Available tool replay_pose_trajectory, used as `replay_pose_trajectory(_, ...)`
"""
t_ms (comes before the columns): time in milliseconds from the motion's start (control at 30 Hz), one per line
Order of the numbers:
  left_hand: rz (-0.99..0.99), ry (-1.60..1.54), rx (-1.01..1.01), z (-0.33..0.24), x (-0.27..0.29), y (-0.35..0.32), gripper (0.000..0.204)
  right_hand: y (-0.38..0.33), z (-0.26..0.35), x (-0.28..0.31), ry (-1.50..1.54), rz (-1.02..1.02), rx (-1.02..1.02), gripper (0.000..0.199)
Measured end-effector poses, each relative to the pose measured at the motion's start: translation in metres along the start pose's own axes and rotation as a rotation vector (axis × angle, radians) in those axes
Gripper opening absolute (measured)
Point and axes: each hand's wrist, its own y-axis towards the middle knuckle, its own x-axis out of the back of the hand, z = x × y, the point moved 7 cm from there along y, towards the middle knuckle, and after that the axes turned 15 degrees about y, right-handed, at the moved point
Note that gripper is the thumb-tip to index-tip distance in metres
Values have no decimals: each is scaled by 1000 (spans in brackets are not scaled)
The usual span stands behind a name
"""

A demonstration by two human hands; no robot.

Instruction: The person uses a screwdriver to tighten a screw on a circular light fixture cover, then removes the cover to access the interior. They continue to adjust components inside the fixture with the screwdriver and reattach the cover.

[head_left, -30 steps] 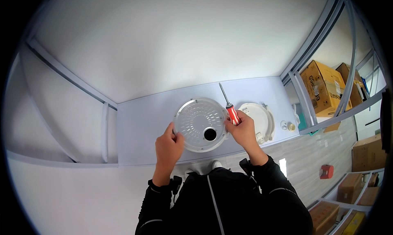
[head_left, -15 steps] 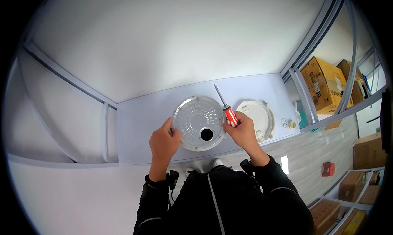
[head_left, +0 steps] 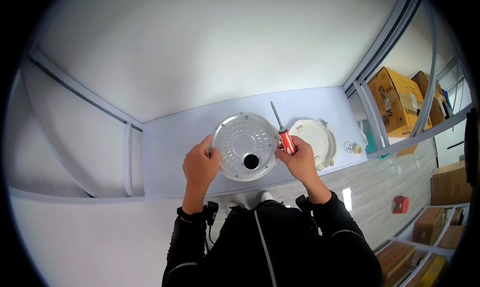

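Note:
A round silvery metal cover [head_left: 239,162] with rows of small slots and one dark round hole is in front of me, over the table. At its left rim, my left hand [head_left: 201,162] has thumb and fingers closed on the edge. My right hand [head_left: 299,162] is closed round the red-and-white handle of a screwdriver [head_left: 285,138], its thumb close against the cover's right rim. The screwdriver's shaft points away from me, tilted a little left. Just right of that hand lies a round white plastic housing [head_left: 312,137], partly hidden by my fingers.
On the right end of the light table [head_left: 175,137] sit a small white disc [head_left: 348,147] and a small yellowish roll [head_left: 357,149]. A frame post [head_left: 371,114] stands at that end, with cardboard boxes [head_left: 392,102] beyond it. A red stool [head_left: 400,205] is on the floor.
The metal cover has shifted slightly away from me and to the right. The screwdriver has moved a little right with my right hand, exposing less of the white housing's left side.

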Motion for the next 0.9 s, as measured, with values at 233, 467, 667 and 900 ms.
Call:
replay_pose_trajectory(233, -69, -69, -74, 2, -7, 1, 39, -1, 1, -5, 54, 12, 4, 45)
replay_pose_trajectory(467, -69, -146, -88, 5, -14, 1, 39, -2, -1, -5, 71, 24, 1, 43)
replay_pose_trajectory(667, -153, -144, -155, 5, -20, 0, 38, -5, -4, -5, 46, 18, -35, 43)
replay_pose_trajectory(900, -172, -219, -105, 11, -25, -2, 37, -7, -6, -5, 122, -5, -17, 35)
